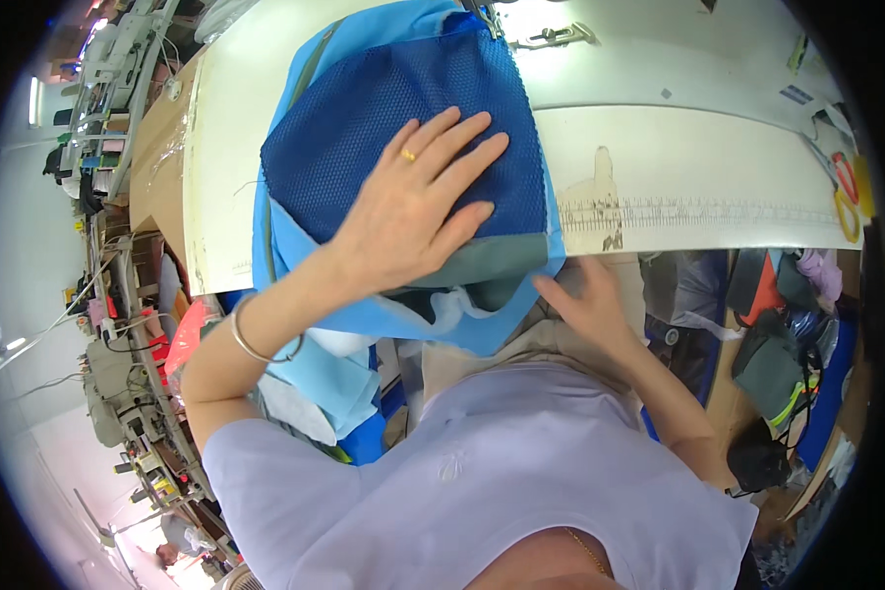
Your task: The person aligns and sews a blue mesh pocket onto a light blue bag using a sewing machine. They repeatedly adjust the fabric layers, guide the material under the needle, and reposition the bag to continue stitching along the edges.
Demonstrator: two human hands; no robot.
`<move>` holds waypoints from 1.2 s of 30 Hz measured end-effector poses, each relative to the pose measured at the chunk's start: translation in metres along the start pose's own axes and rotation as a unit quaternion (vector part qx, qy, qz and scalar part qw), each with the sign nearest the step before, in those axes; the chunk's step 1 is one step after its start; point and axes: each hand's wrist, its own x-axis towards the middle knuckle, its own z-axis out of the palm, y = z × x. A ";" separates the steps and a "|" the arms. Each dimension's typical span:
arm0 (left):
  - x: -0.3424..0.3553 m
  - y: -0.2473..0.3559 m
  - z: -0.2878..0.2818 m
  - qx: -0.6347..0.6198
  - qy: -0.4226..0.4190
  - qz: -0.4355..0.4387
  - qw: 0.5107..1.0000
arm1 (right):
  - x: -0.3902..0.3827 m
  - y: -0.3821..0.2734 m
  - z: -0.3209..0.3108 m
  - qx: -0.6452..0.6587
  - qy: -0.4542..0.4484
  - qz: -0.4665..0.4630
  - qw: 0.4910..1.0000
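Observation:
A blue fabric piece with a dark blue mesh panel (354,108), light blue edging and a grey band, like part of a bag, lies on the white table under a sewing machine's presser foot (490,18). Flat on the mesh rests my left hand (418,202), fingers spread, with a ring and a bracelet on that arm. At the near right corner, my right hand (592,303) pinches the light blue edging by the thumb; its other fingers are partly hidden. The near edge of the piece droops over the table edge toward my lap.
Scissors with red and yellow handles (845,187) lie at the table's right end. A ruler strip (698,218) runs along the front edge. Light blue cloth (334,388) hangs below at left; cloth scraps (772,364) are piled at right. Far left, a person (179,536) and more machines show.

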 end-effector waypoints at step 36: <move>0.015 0.008 -0.029 -0.065 0.204 -0.096 0.972 | -0.036 -0.053 0.081 0.416 -0.136 0.113 0.892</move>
